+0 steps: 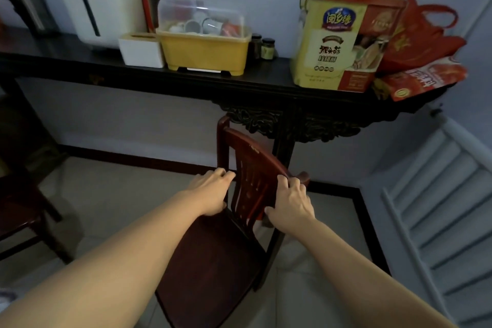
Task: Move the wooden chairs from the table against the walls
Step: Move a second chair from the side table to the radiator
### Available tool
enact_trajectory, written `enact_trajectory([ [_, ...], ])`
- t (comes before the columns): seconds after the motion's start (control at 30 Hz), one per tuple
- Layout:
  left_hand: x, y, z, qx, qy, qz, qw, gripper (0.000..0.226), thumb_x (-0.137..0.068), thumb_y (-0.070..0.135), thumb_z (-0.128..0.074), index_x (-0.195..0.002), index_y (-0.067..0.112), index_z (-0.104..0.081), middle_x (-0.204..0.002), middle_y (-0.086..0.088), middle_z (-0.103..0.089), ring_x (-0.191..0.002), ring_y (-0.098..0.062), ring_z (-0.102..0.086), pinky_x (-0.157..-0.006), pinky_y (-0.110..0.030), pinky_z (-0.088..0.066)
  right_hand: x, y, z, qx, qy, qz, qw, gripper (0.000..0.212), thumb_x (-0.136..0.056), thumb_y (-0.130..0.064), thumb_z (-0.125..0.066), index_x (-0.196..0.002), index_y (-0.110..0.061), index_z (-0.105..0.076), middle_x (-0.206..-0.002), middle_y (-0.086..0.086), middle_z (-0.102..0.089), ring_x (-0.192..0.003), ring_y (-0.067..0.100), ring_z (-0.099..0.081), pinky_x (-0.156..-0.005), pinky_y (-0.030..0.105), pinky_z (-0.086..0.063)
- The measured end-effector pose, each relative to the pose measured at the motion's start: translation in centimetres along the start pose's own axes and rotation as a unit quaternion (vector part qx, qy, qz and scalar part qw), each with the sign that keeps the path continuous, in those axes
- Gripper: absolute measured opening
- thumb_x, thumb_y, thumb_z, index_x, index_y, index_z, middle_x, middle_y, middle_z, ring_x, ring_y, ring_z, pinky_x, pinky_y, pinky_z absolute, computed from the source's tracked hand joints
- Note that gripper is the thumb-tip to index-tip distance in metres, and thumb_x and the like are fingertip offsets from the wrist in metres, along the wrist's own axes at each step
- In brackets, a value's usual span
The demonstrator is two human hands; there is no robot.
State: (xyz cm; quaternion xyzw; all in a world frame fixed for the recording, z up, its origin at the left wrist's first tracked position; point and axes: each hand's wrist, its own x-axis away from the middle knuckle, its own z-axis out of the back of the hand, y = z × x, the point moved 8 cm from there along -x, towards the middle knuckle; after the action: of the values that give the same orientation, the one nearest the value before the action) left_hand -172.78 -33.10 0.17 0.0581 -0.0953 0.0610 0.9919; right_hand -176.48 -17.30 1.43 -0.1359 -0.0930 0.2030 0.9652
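A dark red wooden chair [213, 261] stands in the middle of the head view, its slatted back turned toward the wall and close to the carved leg of a long dark console table [186, 80]. My left hand [213, 192] grips the left post of the chair back. My right hand [292, 202] grips the right end of the top rail. Both arms reach forward over the seat. The chair's front legs are hidden below my arms.
The console carries a yellow dish box [205, 50], a white appliance [103, 10], a yellow gift box [340, 40] and red bags [420, 34]. Another dark chair [24, 216] stands at the left. A white panelled door [439, 208] is at the right. Pale floor tiles [119, 194] lie between.
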Motion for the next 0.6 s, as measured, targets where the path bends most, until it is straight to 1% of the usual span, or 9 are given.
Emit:
enact_trajectory([
  [0.13, -7.6, -0.6, 1.0, -0.031, 0.030, -0.036, 0.998, 0.072, -0.083, 0.014, -0.060, -0.144, 0.018, -0.021, -0.152, -0.010, -0.023, -0.135, -0.030, -0.031, -0.104, -0.044, -0.034, -5.7, -0.3, -0.7, 0.005, 0.001, -0.030, 1.000, 0.075, -0.083, -0.031, -0.065, -0.141, -0.014, -0.021, -0.138, 0.014, -0.034, -0.127, 0.030, -0.035, -0.106, 0.040, -0.036],
  [0.23, -13.1, -1.3, 0.9, -0.048, 0.037, -0.052, 0.997, 0.077, -0.080, 0.014, -0.064, -0.144, 0.017, -0.020, -0.155, -0.014, -0.012, -0.141, -0.032, -0.018, -0.109, -0.047, -0.028, -10.3, -0.2, -2.1, 0.019, -0.012, -0.059, 0.998, 0.077, -0.084, -0.030, -0.064, -0.142, -0.013, -0.018, -0.138, 0.015, -0.033, -0.127, 0.030, -0.035, -0.106, 0.040, -0.036],
  [0.33, -17.8, -2.2, 0.5, -0.067, 0.043, -0.070, 0.994, 0.082, -0.078, 0.012, -0.065, -0.145, 0.018, -0.019, -0.156, -0.014, -0.010, -0.142, -0.032, -0.013, -0.112, -0.049, -0.024, -13.9, 0.1, -3.2, 0.020, -0.011, -0.085, 0.996, 0.081, -0.084, -0.027, -0.064, -0.145, -0.013, -0.014, -0.139, 0.015, -0.032, -0.127, 0.031, -0.035, -0.106, 0.040, -0.034],
  [0.43, -21.7, -2.6, -0.4, -0.086, 0.033, -0.098, 0.991, 0.081, -0.079, 0.018, -0.066, -0.145, 0.019, -0.019, -0.155, -0.011, -0.016, -0.142, -0.029, -0.015, -0.112, -0.049, -0.021, -16.7, 1.1, -4.5, 0.026, -0.008, -0.119, 0.992, 0.079, -0.083, -0.026, -0.065, -0.144, -0.013, -0.016, -0.137, 0.014, -0.035, -0.125, 0.030, -0.038, -0.103, 0.041, -0.037],
  [0.5, -23.5, -2.5, -1.1, -0.094, 0.019, -0.116, 0.989, 0.078, -0.080, 0.021, -0.066, -0.144, 0.020, -0.021, -0.152, -0.008, -0.022, -0.142, -0.027, -0.016, -0.113, -0.050, -0.018, -17.9, 1.7, -5.3, 0.034, -0.004, -0.142, 0.989, 0.072, -0.085, -0.028, -0.063, -0.141, -0.012, -0.022, -0.133, 0.013, -0.041, -0.122, 0.029, -0.043, -0.099, 0.040, -0.040],
  [0.53, -24.1, -2.4, -1.2, -0.095, 0.019, -0.123, 0.988, 0.075, -0.080, 0.021, -0.066, -0.142, 0.019, -0.024, -0.150, -0.008, -0.027, -0.141, -0.026, -0.019, -0.113, -0.050, -0.018, -18.4, 2.0, -5.6, 0.037, -0.001, -0.152, 0.988, 0.066, -0.086, -0.031, -0.062, -0.138, -0.012, -0.026, -0.129, 0.011, -0.046, -0.118, 0.028, -0.047, -0.094, 0.039, -0.042],
  [0.6, -25.4, -2.0, -1.3, -0.101, 0.036, -0.133, 0.985, 0.064, -0.079, 0.018, -0.065, -0.135, 0.017, -0.034, -0.140, -0.007, -0.040, -0.136, -0.025, -0.028, -0.111, -0.048, -0.022, -19.3, 2.6, -5.9, 0.045, 0.017, -0.173, 0.984, 0.048, -0.087, -0.033, -0.062, -0.125, -0.013, -0.038, -0.115, 0.008, -0.057, -0.104, 0.024, -0.057, -0.079, 0.035, -0.045],
])
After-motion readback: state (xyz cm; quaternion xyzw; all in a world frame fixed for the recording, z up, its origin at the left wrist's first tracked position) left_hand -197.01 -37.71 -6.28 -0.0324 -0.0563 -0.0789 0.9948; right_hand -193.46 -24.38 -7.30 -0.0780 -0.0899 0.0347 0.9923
